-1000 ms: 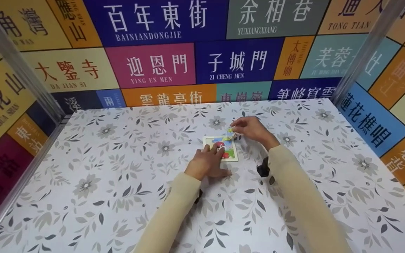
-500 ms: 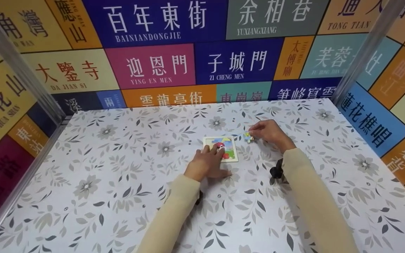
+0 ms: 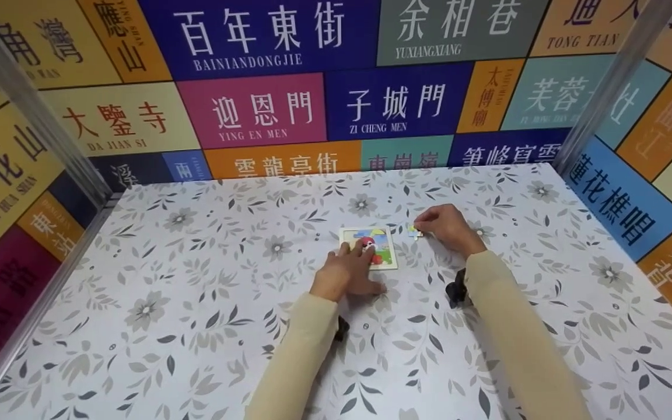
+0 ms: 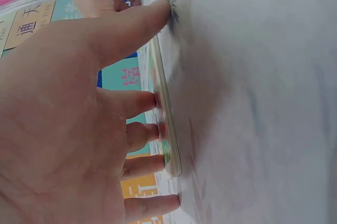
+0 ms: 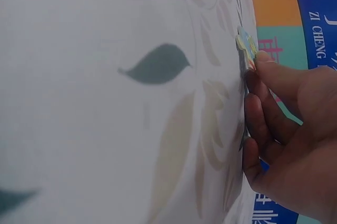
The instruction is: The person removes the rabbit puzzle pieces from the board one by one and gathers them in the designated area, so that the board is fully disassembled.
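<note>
A small jigsaw puzzle in a pale square frame lies on the table, its picture showing a red-and-white figure, green ground and blue sky. My left hand rests its fingertips on the puzzle's left part and hides some of it. In the left wrist view the fingers are spread, with the thumb off the board and touching the cloth. To the right of the board, my right hand pinches a blue-and-yellow puzzle piece between thumb and forefinger. The right wrist view has this piece low over the cloth, other fingers curled beneath.
A white cloth with grey flowers and leaves covers the table. Behind it stands a wall of coloured panels with large characters, and clear corner posts rise at both sides. Dark devices are strapped at the wrists.
My right hand has carried the puzzle piece from the board's upper right corner out to the right, then lowered it toward the cloth. My left hand stays on the board.
</note>
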Demonstrator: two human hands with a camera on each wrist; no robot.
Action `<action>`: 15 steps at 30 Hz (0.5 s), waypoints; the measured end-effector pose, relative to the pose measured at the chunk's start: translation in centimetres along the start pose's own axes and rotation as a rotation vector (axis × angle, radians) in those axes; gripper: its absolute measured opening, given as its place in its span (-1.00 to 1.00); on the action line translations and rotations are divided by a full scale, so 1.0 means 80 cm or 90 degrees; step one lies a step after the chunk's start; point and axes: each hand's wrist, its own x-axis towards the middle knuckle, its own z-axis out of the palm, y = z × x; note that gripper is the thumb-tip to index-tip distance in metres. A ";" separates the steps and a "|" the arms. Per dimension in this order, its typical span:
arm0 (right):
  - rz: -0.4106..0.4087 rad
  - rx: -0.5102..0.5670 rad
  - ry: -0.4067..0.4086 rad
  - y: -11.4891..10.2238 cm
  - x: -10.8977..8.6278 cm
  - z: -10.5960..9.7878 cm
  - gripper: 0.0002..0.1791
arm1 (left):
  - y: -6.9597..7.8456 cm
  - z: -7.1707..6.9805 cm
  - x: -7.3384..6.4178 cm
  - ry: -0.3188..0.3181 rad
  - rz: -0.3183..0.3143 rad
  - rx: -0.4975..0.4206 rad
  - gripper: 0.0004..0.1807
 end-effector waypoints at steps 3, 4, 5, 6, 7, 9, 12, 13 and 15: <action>-0.009 -0.006 0.005 0.000 0.000 0.001 -0.74 | 0.001 0.000 0.000 0.001 -0.003 0.001 -0.02; -0.012 -0.007 0.006 0.000 0.000 0.001 -0.74 | 0.001 0.001 0.001 0.003 -0.002 0.005 -0.02; -0.014 -0.007 0.007 0.001 0.000 0.001 -0.74 | 0.001 0.001 0.001 0.007 -0.001 0.008 -0.02; -0.016 -0.006 0.009 0.001 0.000 0.001 -0.74 | 0.001 0.001 0.001 0.009 -0.001 0.008 -0.02; -0.016 -0.007 0.010 0.001 0.000 0.002 -0.74 | 0.001 0.002 0.001 0.010 0.000 0.007 -0.02; -0.018 -0.009 0.014 0.002 0.000 0.002 -0.75 | 0.001 0.002 0.001 0.012 0.001 0.000 -0.02; -0.026 -0.019 0.014 0.003 0.000 0.004 -0.76 | 0.002 0.003 0.000 0.009 -0.013 -0.024 -0.02; -0.028 -0.023 0.014 0.003 0.000 0.004 -0.76 | 0.002 0.004 0.000 0.007 -0.017 -0.034 -0.02; -0.032 -0.031 0.013 0.003 0.001 0.005 -0.78 | 0.003 0.004 -0.001 0.007 -0.027 -0.050 -0.03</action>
